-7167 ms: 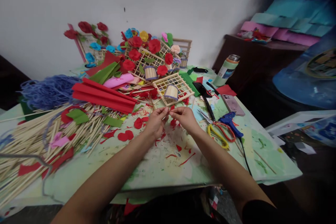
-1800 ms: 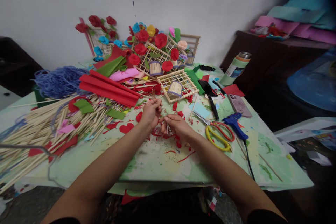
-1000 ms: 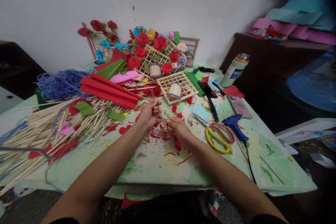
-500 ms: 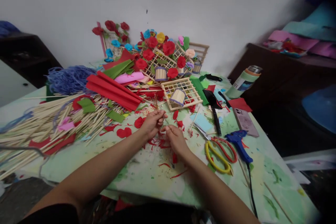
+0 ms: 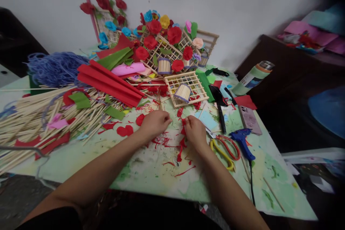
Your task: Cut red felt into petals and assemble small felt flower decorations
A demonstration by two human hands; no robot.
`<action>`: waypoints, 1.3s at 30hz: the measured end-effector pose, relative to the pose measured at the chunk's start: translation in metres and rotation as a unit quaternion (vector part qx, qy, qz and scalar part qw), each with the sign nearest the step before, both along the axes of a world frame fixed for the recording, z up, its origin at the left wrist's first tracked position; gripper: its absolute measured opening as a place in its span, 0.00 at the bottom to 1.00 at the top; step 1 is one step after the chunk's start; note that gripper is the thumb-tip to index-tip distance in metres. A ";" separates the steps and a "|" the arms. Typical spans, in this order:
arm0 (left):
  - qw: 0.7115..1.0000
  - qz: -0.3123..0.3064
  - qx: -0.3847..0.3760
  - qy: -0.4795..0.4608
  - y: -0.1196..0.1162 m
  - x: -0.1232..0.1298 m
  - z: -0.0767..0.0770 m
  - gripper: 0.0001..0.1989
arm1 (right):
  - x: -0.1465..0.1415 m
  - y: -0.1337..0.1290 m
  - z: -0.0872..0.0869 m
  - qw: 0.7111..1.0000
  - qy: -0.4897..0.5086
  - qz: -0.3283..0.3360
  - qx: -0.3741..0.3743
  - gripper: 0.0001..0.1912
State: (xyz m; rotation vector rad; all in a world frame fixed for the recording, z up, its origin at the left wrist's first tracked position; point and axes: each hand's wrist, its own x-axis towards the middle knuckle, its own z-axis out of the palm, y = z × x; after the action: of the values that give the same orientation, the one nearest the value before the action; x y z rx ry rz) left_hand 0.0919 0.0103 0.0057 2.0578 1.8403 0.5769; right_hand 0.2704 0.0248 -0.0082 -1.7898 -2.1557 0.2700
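My left hand (image 5: 156,124) is closed above the table, thumb and fingers pressed together; whatever they hold is too small or hidden to make out. Thin wire-like strands (image 5: 160,103) show just behind it. To its right, my right hand (image 5: 196,132) pinches at a red paper scrap (image 5: 183,125) among other red bits. Red paper petals (image 5: 125,130) lie left of my left hand. Beyond both hands, a small stick lattice (image 5: 199,91) carries a little half-round stick basket (image 5: 183,92). Scissors with yellow and red handles (image 5: 226,151) rest beside my right wrist.
Thin wooden sticks (image 5: 35,118) and blue yarn (image 5: 56,68) cover the left side. Folded red paper (image 5: 110,84) lies beside paper roses (image 5: 154,27) on lattices. At right are a blue glue gun (image 5: 244,143), a phone (image 5: 249,119) and a bottle (image 5: 252,79).
My hands, close together before over thin strands, have moved apart. My right hand has gone right to the red scraps. The camera view has tilted downward.
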 end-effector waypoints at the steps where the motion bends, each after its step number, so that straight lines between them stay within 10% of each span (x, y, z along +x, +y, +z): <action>1: 0.998 -0.007 -0.023 0.065 -0.004 0.002 0.002 0.12 | -0.002 -0.001 -0.001 1.000 -0.027 0.001 -0.006 0.17; 14: 0.971 -0.035 -0.149 0.185 -0.009 0.009 0.003 0.16 | -0.010 -0.008 -0.006 0.980 -0.195 -0.021 -0.036 0.13; 27: 0.974 -0.025 -0.117 0.192 -0.019 0.017 0.007 0.15 | -0.002 0.008 0.017 0.991 -0.119 -0.068 0.010 0.20; 39: 0.974 -0.022 -0.131 0.183 -0.021 0.015 0.011 0.17 | -0.018 0.016 0.013 0.992 -0.076 -0.001 -0.102 0.10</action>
State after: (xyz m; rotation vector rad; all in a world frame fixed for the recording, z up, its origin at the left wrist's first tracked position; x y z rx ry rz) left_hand 0.1070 -0.0109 0.0167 2.1173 1.9313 -0.0664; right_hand 0.2524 0.0404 0.0046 -1.9818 -2.3013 0.3768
